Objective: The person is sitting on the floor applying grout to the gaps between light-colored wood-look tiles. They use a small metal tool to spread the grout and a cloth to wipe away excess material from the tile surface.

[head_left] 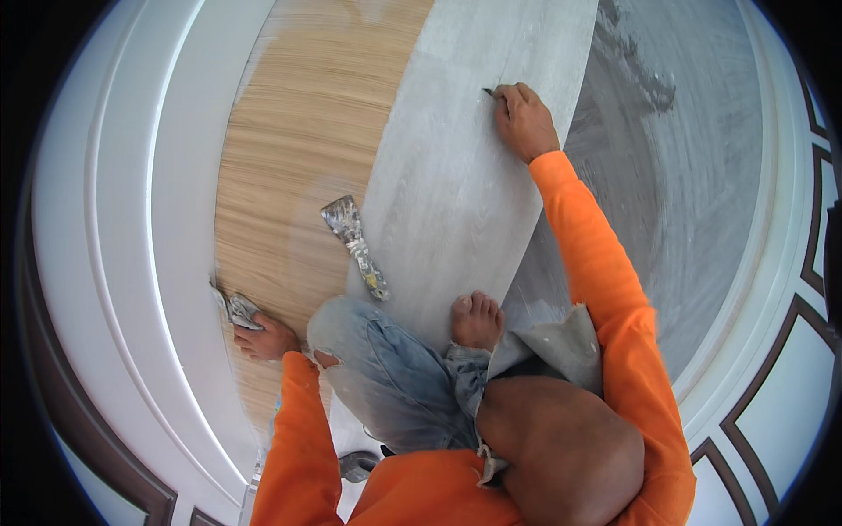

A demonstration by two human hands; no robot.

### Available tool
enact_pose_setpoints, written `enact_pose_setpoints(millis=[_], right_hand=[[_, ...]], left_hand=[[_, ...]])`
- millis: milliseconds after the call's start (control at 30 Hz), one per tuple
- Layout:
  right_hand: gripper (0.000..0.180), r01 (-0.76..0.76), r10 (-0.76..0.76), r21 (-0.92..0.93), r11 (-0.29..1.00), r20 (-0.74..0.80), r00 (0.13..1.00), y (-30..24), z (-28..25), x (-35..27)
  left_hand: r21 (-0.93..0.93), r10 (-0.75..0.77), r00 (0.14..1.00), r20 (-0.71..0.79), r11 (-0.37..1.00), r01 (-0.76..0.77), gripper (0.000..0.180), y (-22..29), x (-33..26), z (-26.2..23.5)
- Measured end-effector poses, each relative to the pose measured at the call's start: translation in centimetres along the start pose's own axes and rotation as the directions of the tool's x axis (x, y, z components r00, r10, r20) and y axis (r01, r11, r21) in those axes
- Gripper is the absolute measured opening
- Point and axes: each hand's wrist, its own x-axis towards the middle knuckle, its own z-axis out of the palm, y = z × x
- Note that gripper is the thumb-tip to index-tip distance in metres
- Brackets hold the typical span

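Observation:
I crouch on a floor part laid with planks. My right hand (524, 118), arm stretched forward in an orange sleeve, is closed around a small dark tool (488, 91) whose tip touches the pale grey plank (447, 184). My left hand (260, 337) rests at the near left edge of the light wood-grain plank (289, 149), gripping a crumpled smeared rag or scraper (237, 309). A putty knife (355, 243) caked with dried adhesive lies loose across the seam between the two planks, touched by neither hand. My bare foot (476, 320) stands on the grey plank.
Grey adhesive-smeared subfloor (675, 167) lies bare to the right of the planks. White moulded trim (132, 219) runs along the left, and white panelling with dark lines (789, 368) curves along the right. My bent knees in torn jeans (386, 368) fill the near centre.

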Motion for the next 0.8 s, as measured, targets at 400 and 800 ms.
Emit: enact_pose_setpoints(millis=[400,800], right_hand=[[0.027,-0.156,0.152,0.082,0.984,0.052,0.987,-3.5,1.5,-2.0],[0.022,-0.207,0.211,0.093,0.974,-0.046,0.976,-2.5,1.8,-2.2]], left_hand=[[-0.006,0.004,1.000,-0.015,1.000,-0.004,0.065,0.2,0.5,-0.7],[0.003,0.020,0.999,-0.030,1.000,-0.020,0.068,0.5,-0.2,-0.4]])
